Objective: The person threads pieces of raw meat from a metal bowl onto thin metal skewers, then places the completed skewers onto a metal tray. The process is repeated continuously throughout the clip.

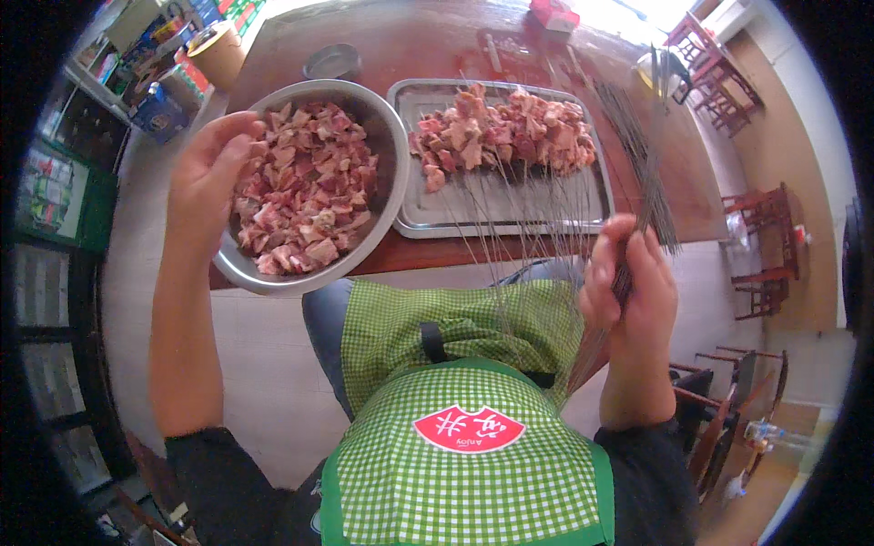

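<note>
My left hand is over the left rim of the steel bowl of chopped raw meat, fingers curled and thumb close to the index finger; what they hold is hidden. My right hand is closed round a bundle of thin metal skewers beside the tray's lower right corner. More meat is heaped on the rectangular steel tray, with many skewers sticking out from it toward me, over the table's edge.
The red-brown table holds a small metal dish and a red box. A yellow kettle-like object sits at right. Shelves and a bucket are at left; wooden stools and chairs stand at right.
</note>
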Tool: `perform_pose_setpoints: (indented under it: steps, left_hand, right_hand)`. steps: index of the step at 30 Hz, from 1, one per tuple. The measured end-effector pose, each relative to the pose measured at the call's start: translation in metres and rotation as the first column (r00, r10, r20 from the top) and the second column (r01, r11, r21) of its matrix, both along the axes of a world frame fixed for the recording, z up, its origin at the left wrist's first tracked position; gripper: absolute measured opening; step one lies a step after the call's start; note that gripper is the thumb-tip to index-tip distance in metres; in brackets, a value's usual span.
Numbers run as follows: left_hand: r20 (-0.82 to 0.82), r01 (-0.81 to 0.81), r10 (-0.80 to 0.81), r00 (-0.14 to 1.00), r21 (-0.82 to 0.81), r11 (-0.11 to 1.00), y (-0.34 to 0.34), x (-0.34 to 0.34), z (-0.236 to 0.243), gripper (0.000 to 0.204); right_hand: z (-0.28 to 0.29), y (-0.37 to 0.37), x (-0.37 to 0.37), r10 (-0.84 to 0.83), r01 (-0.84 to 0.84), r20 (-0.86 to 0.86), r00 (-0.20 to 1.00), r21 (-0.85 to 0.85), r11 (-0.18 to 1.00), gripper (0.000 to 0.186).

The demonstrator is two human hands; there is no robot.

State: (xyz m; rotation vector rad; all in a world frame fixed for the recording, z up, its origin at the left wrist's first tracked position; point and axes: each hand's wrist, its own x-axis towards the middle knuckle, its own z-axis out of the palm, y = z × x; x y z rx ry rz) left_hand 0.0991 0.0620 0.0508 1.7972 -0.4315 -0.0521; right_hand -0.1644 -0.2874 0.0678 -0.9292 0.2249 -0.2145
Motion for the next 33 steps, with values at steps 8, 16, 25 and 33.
perform_pose_setpoints:
  steps: [8,16,25,33]
  left_hand:
    - [0.202,0.036,-0.378,0.904,0.843,0.537,-0.028,0.044,-0.03,0.028]
    - [0.136,-0.021,-0.502,0.854,0.974,0.227,-0.036,0.044,-0.039,0.029]
    - [-0.004,0.203,-0.244,0.97,0.564,0.8,-0.011,0.038,-0.021,0.025]
    - [-0.294,0.265,-0.239,0.925,0.05,0.963,0.011,0.018,-0.03,0.019]
  right_hand:
    - [-0.017,0.027,-0.031,0.142,-0.147,-0.049,0.989,-0.128,0.981,0.042]
    - [-0.031,-0.003,-0.021,-0.114,0.056,-0.033,0.993,-0.722,0.69,0.044]
    - [-0.047,0.002,-0.021,0.073,-0.136,-0.114,0.991,-0.844,0.518,0.031]
    - [-0.045,0.027,0.0,0.174,-0.274,-0.213,0.961,-0.807,0.524,0.014]
